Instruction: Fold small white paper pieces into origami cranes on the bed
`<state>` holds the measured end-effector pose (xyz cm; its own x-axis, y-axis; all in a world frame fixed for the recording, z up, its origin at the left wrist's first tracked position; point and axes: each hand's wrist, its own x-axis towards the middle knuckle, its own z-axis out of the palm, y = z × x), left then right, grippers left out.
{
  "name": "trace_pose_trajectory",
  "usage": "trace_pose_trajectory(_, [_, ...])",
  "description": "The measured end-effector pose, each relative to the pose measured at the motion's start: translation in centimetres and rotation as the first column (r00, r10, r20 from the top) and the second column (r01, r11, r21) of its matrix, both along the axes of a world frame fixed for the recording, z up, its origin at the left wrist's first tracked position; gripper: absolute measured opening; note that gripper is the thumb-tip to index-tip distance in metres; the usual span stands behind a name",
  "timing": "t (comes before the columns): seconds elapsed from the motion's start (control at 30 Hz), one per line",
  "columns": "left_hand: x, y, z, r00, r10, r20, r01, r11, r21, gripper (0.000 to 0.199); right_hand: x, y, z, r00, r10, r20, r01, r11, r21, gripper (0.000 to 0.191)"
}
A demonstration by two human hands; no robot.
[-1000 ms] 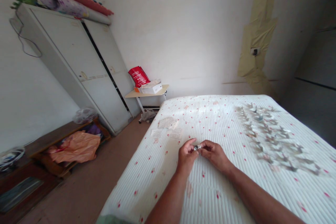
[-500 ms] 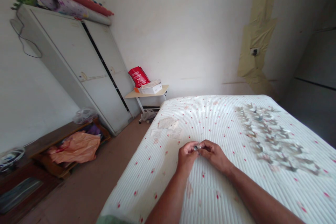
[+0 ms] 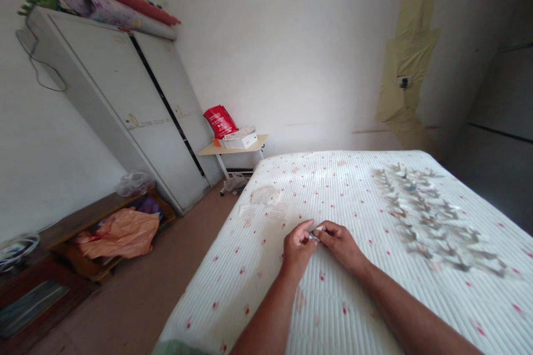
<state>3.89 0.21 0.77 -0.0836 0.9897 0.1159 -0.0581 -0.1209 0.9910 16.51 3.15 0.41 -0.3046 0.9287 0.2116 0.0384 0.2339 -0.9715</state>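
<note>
Both my hands are close together above the white quilted mattress (image 3: 333, 299), over its middle. A small silvery-white folded piece (image 3: 315, 234) sits between their fingertips. My right hand (image 3: 339, 244) pinches it from the right, and my left hand (image 3: 297, 247) holds its left end with the fingers partly raised. Much of the piece is hidden by my fingers, so its exact shape cannot be made out. To the right, a long scattered band of small folded grey-and-white pieces (image 3: 433, 216) lies on the mattress, out of reach of my fingertips.
Loose paper sheets (image 3: 266, 195) lie on the mattress beyond my hands. A small table (image 3: 231, 148) with a red bag and white box stands past the bed corner. A white wardrobe (image 3: 125, 94) and a low wooden shelf (image 3: 87, 233) stand left of the bed.
My left fingers have spread and lifted slightly around the small piece, showing more of its pale end. The pieces on the mattress have not moved.
</note>
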Motion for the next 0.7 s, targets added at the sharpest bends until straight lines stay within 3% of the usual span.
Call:
trace_pose_trajectory(0.2, [-0.1, -0.1, 0.3, 0.999, -0.051, -0.01, 0.051, 0.999, 0.017, 0.053, -0.2, -0.1, 0.2, 0.993, 0.014, -0.115, -0.033, 0.986, -0.166, 0.025])
trace_pose_trajectory(0.47, [-0.2, 0.2, -0.4, 0.992, -0.126, 0.009, 0.126, 0.992, -0.015, 0.062, 0.3, 0.0, 0.6, 0.971, -0.019, -0.237, -0.056, 0.95, -0.306, 0.024])
trace_pose_trajectory(0.7, [-0.1, 0.6, -1.0, 0.991, -0.129, 0.03, 0.132, 0.986, -0.106, 0.044, 0.6, 0.3, 0.4, 0.965, -0.042, -0.259, -0.053, 0.936, -0.347, 0.024])
